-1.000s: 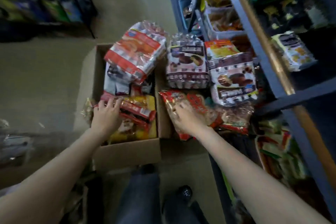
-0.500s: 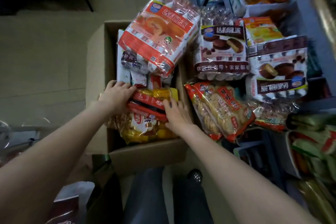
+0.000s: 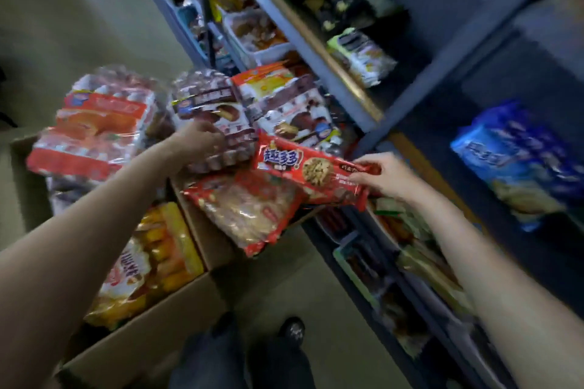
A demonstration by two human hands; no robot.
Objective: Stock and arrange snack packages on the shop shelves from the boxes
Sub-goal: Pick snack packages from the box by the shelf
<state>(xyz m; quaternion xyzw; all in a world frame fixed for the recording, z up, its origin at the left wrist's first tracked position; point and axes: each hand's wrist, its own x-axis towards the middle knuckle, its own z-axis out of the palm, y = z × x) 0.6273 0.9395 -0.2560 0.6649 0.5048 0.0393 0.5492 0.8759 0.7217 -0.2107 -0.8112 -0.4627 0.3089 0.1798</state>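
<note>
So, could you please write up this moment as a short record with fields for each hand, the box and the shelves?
left hand: left hand reaches onto the brown cake multipack; grip unclear through blur
right hand: right hand pinches the end of the red cookie pack, held up in the air
box: cardboard box on the floor, yellow snack bags inside
piled nearby: red cake multipack, red biscuit bag
shelves: blue shelf unit on the right, blue bag on it
</note>
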